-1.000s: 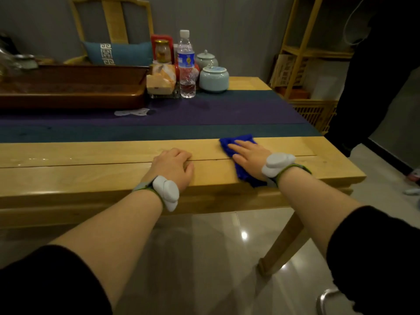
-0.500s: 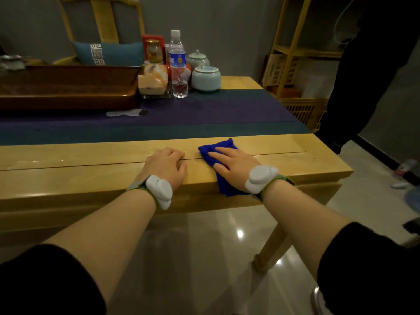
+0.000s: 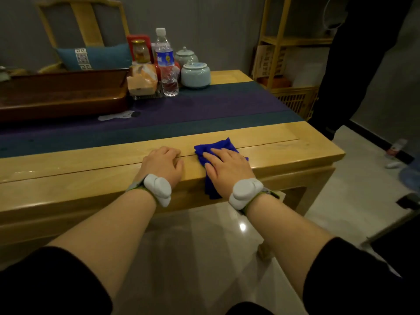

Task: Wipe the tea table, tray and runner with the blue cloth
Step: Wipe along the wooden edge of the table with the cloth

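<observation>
Right hand flat, fingers straight, pressing cloth on worktop front edge, just beside left hand; left grip loosely curled, empty. Wiping underway on wood. Runner, tray beyond cloth: judged pending.

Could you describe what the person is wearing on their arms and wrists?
Both forearms are bare, with black sleeves pushed up near the elbows. Each wrist carries a rounded white device on a greenish-grey strap: one behind the left hand, one behind the right hand. No gloves, rings or cables are visible.
</observation>
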